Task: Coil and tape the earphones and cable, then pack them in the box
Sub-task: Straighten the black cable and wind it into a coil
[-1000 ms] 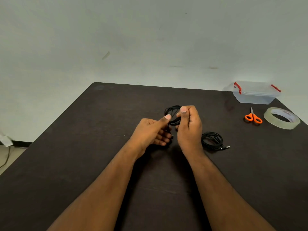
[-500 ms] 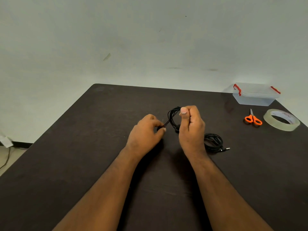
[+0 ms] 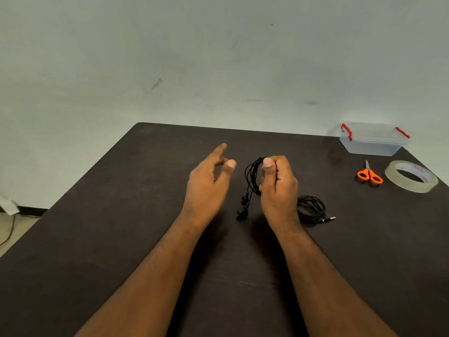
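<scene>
**Earphones bunched in one hand, ready for tape**

The right hand is closed tight around the black earphones. The thin wire is looped into a small bunch that sticks out by the thumb. The two little ear buds hang down loose from the bunch, just above the dark surface. The left hand is open and holds nothing. Its fingers are spread out in the air, near the bunch but not touching it.

The other cable lies coiled on the surface just beside the right wrist, with its plug poking out.

The earphone wire looks very light, thin and floppy. I think the loops will spring open if the hand lets go. So it is best to pinch the bunch in the middle, where all the loops cross, and not pull on the buds, which could break.

The tape roll, the orange scissors and the clear box with its lid on sit well apart, at the far right. Nothing is taped or packed yet.
</scene>
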### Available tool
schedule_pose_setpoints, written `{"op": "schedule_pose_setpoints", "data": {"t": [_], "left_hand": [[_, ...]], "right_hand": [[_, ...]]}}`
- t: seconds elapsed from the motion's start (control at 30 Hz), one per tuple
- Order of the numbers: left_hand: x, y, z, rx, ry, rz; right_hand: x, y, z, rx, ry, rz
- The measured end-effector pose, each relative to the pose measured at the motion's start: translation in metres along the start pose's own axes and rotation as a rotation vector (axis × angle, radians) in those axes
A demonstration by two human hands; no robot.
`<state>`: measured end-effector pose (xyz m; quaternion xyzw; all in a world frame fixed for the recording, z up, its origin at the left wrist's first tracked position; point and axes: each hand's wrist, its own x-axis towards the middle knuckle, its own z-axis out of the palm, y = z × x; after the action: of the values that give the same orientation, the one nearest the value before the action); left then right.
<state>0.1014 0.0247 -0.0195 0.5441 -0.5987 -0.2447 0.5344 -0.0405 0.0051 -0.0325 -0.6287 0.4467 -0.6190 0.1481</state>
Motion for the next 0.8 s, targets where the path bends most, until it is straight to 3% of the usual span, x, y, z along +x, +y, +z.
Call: {"op": "schedule_pose_setpoints", "data": {"t": [0.17,0.27,0.4,0.57,0.7,0.8], "left_hand": [[-0.012,0.009,0.009,-0.389,-0.351,-0.293],[-0.013,0.007,0.011,-0.47,-0.341,-0.314],[-0.012,0.006,0.011,-0.332,-0.291,-0.231],[-0.011,0.007,0.011,-0.505,-0.246,-0.369],[-0.01,0.005,0.014,-0.467,-0.165,-0.33],[-0.008,0.005,0.008,-0.436,-0.248,-0.295]], "right_hand": [[0.0,0.0,0.002,0.007,0.003,0.015],[0.0,0.0,0.003,0.016,0.003,0.031],[-0.001,-0.002,0.004,0.027,0.013,0.059],[0.0,-0.001,0.006,0.151,0.056,0.169],[-0.001,-0.001,0.007,0.148,0.065,0.184],[0.001,-0.002,0.006,0.121,0.091,0.183]]}}
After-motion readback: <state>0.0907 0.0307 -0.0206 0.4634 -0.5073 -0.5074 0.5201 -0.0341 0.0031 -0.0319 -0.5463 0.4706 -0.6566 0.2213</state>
